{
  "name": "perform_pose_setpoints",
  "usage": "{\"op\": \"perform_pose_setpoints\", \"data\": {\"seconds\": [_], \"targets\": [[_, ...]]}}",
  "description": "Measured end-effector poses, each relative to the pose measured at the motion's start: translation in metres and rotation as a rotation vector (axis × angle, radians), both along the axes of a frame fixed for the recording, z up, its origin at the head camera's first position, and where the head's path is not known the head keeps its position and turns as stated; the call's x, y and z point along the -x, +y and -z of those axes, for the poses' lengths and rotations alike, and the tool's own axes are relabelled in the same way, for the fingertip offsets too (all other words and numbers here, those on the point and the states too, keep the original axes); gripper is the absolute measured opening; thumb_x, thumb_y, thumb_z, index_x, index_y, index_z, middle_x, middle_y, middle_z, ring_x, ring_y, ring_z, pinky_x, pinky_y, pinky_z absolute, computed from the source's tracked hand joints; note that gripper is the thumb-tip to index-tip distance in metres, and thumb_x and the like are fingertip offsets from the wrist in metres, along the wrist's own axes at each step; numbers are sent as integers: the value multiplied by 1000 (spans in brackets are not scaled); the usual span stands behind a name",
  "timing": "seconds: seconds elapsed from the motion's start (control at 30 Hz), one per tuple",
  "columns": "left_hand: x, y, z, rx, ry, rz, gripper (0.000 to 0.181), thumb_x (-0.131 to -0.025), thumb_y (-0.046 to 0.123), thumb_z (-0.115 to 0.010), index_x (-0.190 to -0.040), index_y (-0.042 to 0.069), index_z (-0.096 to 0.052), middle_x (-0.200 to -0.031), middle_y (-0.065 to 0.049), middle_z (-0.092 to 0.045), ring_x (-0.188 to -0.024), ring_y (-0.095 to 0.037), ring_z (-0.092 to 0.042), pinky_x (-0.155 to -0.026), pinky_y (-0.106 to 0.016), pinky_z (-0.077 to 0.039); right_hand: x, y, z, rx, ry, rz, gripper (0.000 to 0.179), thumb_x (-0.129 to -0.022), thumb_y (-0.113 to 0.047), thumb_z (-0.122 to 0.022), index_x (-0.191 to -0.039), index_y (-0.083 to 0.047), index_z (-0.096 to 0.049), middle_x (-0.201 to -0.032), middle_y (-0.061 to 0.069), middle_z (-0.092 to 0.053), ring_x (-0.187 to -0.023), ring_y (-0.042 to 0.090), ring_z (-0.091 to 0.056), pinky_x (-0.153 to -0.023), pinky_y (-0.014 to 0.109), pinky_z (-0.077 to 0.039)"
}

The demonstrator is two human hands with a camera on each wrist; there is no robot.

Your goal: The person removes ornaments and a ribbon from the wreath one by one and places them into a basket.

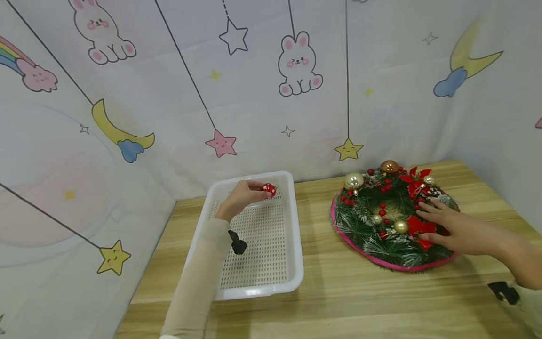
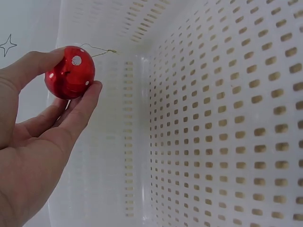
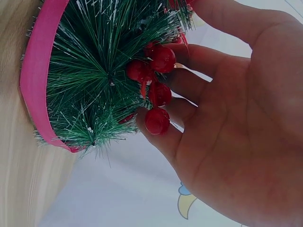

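Note:
Between the thumb and fingers of my left hand (image 1: 239,197) is a red Christmas bauble (image 2: 71,73) with white dots and a thin gold string loop. In the head view this hand hangs over the far part of a white perforated plastic basket (image 1: 296,245). My right hand (image 1: 461,230) rests on the right side of a Christmas wreath (image 1: 360,230), its fingers spread. In the right wrist view, the fingers lie among red berries (image 3: 158,94) and green needles. The wreath carries gold baubles (image 1: 354,181), red poinsettias (image 1: 421,228) and a pink ribbon edge (image 3: 35,75).
Basket and wreath stand side by side on a wood-grain table (image 1: 322,301). Behind them hangs a pale cloth backdrop (image 1: 254,103) printed with rabbits, stars and moons. It also closes off the left and right sides.

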State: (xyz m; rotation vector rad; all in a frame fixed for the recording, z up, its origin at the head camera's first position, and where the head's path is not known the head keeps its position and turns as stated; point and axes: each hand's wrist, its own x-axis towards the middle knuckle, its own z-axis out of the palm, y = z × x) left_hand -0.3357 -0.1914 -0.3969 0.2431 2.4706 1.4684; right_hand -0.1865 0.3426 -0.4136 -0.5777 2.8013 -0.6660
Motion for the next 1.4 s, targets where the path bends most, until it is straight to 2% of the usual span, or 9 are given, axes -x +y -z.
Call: {"op": "perform_pose_setpoints", "data": {"seconds": [0.17, 0.33, 0.47, 0.67, 0.83, 1.07, 1.4], "targets": [[-1, -5, 10, 22, 5, -9, 42, -94, 14, -79, -132, 2, -68, -129, -16, -71, -114, -25, -68, -111, -47, -54, 0, 0, 0, 7, 2, -3, 75, -100, -33, -71, -153, 13, -43, -165, 38, -25, -158, 58, 2, -110, 85, -22], [0, -7, 18, 67, -22, -27, 47, -91, 19, -84, -132, 4, -67, -130, -14, -70, -113, -23, -68, -111, -45, -53, 0, 0, 1, 2, 8, -4, 75, -100, -32, -71, -153, 12, -43, -166, 38, -26, -159, 57, 2, -109, 86, -22], [0, -6, 22, 107, -29, -30, 50, -87, 22, -87, -132, 7, -69, -127, -11, -74, -112, -21, -70, -112, -45, -52, 0, 0, 1, 2, 6, 1, 75, -100, -33, -71, -154, 12, -42, -166, 38, -25, -159, 57, 3, -110, 86, -21], [-1, -4, 25, 151, -31, -23, 47, -88, 18, -87, -131, 6, -71, -124, -13, -76, -113, -23, -73, -108, -43, -56, -1, 0, 2, -7, 8, 3, 75, -100, -34, -71, -154, 12, -43, -166, 37, -26, -159, 56, 2, -110, 86, -22], [-2, 0, 26, 214, -28, -32, 46, -86, 20, -88, -127, 9, -71, -122, -11, -77, -113, -26, -72, -112, -47, -53, 0, 1, 2, 0, 9, 2, 75, -101, -33, -71, -154, 12, -43, -166, 38, -26, -159, 56, 3, -111, 86, -18], [0, 5, 22, 286, -12, -33, 55, -86, 22, -88, -135, 9, -66, -131, -14, -71, -123, -32, -66, -114, -54, -50, 0, 0, 1, -3, 18, 1, 76, -100, -33, -71, -154, 12, -42, -165, 38, -26, -159, 57, 4, -112, 87, -14], [-2, 13, 2, 338, 52, -3, 63, -87, 24, -87, -141, 7, -62, -141, -19, -66, -133, -39, -61, -111, -57, -51, 1, 1, 3, 3, 8, 0, 75, -100, -32, -71, -154, 12, -42, -165, 38, -25, -159, 57, 4, -113, 86, -15]]}}
